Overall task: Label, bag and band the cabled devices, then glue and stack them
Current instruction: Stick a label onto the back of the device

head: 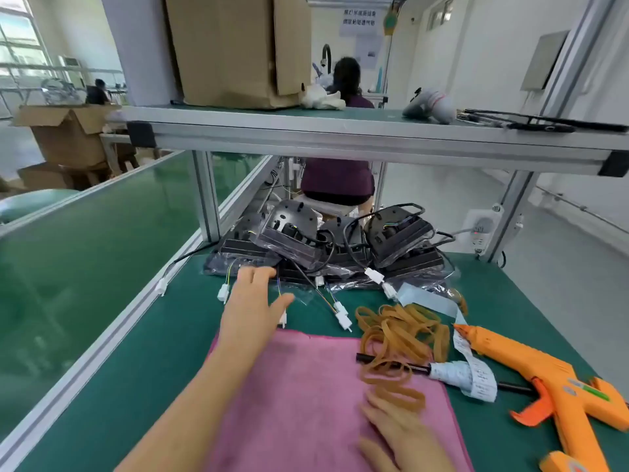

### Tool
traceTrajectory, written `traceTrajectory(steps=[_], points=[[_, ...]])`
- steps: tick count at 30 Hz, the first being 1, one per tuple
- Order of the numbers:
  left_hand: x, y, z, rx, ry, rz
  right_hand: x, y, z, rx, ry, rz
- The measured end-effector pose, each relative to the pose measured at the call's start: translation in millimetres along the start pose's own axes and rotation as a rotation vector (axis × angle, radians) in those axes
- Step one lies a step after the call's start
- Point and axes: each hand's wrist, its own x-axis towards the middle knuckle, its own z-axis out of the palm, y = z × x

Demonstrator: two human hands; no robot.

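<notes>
A pile of black cabled devices in clear bags lies at the back of the green bench, white connectors trailing forward. My left hand reaches out with straight fingers to the front left edge of the pile, fingertips at a bagged device. My right hand rests open on the pink cloth, fingertips beside a tan rubber band. More rubber bands lie heaped past the cloth. An orange glue gun lies at the right. A strip of white labels curls over a black rod.
An aluminium shelf spans overhead, holding a cardboard box. A green conveyor belt runs along the left. A person sits behind the bench. A power socket hangs on the right post.
</notes>
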Motion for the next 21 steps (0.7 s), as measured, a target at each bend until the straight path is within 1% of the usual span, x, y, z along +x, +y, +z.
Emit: traceTrajectory(steps=[1, 2, 3, 5, 7, 8, 9, 10, 11, 13, 14, 15, 16, 18, 20, 21], points=[[19, 0, -1, -0.047, 0.111, 0.006, 1, 3, 0, 0.151, 0.021, 0.066], [33, 2, -4, -0.069, 0.173, -0.011, -2, 4, 1, 0.296, 0.050, 0.074], [53, 4, -7, -0.097, 0.197, -0.058, -5, 6, 4, 0.350, 0.042, 0.148], [91, 9, -16, -0.223, 0.144, -0.231, -12, 14, 7, 0.452, 0.006, 0.157], [120, 5, -15, -0.382, 0.038, -0.435, -15, 9, -1, 0.525, -0.047, 0.184], [131, 4, -14, -0.461, -0.010, -0.500, -9, 19, -5, 0.567, -0.015, 0.143], [139, 4, -14, -0.529, -0.058, -0.540, -10, 26, -5, 0.693, -0.032, 0.171], [145, 4, -14, -0.580, -0.097, -0.563, -10, 30, -8, 0.877, -0.072, 0.266], [149, 5, -12, -0.619, -0.130, -0.582, 5, 40, -15, 1.026, -0.153, 0.382], [154, 7, -8, -0.671, -0.164, -0.602, 24, 50, -32, 1.079, -0.167, 0.475], [156, 6, -7, -0.703, -0.168, -0.601, 24, 47, -36, 1.082, -0.156, 0.468], [158, 5, -6, -0.758, -0.175, -0.599, 17, 43, -38, 1.093, -0.118, 0.418], [159, 4, -7, -0.822, -0.192, -0.597, 12, 38, -40, 1.026, -0.062, 0.361], [160, 1, -8, -0.908, -0.223, -0.594, 19, 13, -49, 0.868, -0.052, 0.387], [157, -1, -8, -0.938, -0.228, -0.590, 19, 7, -44, 0.873, 0.023, 0.399], [156, -3, -9, -0.960, -0.217, -0.592, 22, 5, -44, 0.893, 0.006, 0.406]])
